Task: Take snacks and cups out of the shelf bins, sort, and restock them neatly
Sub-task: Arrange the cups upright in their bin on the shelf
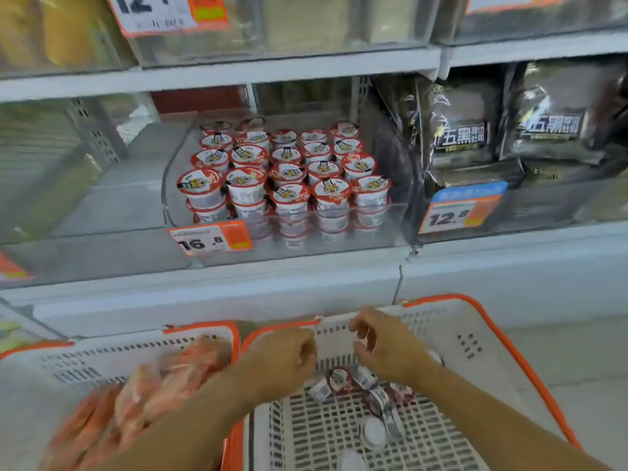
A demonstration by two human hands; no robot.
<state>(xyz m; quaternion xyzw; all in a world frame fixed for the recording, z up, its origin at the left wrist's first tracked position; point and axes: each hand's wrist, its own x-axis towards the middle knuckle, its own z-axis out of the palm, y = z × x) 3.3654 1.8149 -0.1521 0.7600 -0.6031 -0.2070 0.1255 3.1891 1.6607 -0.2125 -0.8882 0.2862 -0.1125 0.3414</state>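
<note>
Both forearms reached over the white orange-rimmed plastic basket point(475, 338), left hand point(282, 358) and right hand point(387, 348) curled, holds indiscernible, above loose red-lidded cups point(339, 380).

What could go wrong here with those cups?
The cups in the right basket lie tipped and jumbled, so a grab by either hand might crush or drop one. The bin already looks packed with stacked cups; adding more could topple the front row.
</note>
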